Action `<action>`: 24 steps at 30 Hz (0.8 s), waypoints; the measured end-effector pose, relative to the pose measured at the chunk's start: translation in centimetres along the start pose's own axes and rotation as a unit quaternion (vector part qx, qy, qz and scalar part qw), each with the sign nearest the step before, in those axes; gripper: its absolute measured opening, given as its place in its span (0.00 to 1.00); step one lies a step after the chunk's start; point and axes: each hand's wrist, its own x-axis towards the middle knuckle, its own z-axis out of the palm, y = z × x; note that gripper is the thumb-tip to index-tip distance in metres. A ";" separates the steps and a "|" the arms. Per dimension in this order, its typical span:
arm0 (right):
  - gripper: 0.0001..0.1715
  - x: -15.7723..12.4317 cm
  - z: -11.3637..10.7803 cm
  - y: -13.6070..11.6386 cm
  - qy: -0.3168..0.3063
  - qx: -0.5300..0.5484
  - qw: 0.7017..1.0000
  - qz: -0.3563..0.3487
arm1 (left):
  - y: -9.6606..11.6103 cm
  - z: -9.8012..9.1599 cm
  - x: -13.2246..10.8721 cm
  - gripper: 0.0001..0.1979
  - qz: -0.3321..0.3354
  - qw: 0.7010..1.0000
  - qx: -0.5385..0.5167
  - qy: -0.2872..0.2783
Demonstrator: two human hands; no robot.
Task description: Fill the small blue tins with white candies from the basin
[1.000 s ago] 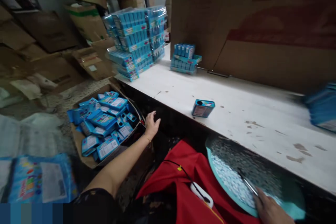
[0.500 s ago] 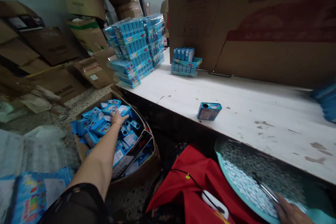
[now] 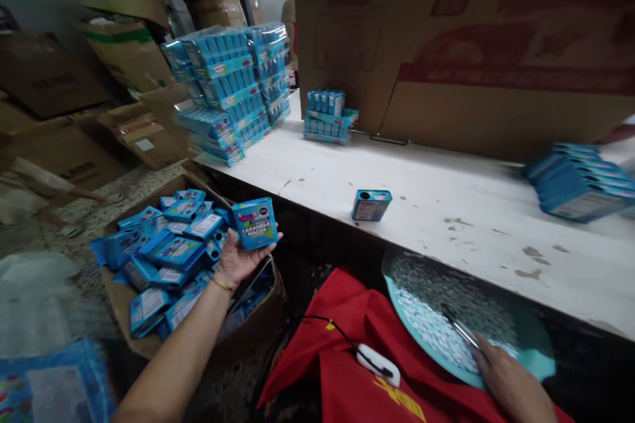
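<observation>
My left hand [image 3: 238, 266] holds a small blue candy box [image 3: 256, 225] printed "Caramelo Macizo", its front turned towards me. It is above the right side of an open carton [image 3: 278, 301] heaped with similar blue boxes [image 3: 176, 250]. My right hand [image 3: 510, 373] grips a slim metal utensil [image 3: 465, 332]; its dark far end is over the small whitish-blue pieces [image 3: 427, 329] in a turquoise basin [image 3: 417, 350]. I cannot make out that end's shape. A single blue box [image 3: 371, 206] stands upright near the edge of the white table [image 3: 421, 175].
Plastic-wrapped stacks of blue boxes [image 3: 221, 82] stand at the table's far left. A smaller stack [image 3: 325, 120] is by a large cardboard box [image 3: 446, 102]. More blue boxes [image 3: 578, 185] lean at the right. Red cloth [image 3: 342, 337] covers my lap.
My left hand has come up and right from the heap in the carton, now with one blue box. My right hand keeps the metal utensil over the basin. The view has swung right.
</observation>
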 end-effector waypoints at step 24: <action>0.24 -1.3 -3.0 -3.2 0.023 -0.079 0.997 0.013 | -11.2 11.0 3.1 0.20 -0.089 0.968 0.236 0.009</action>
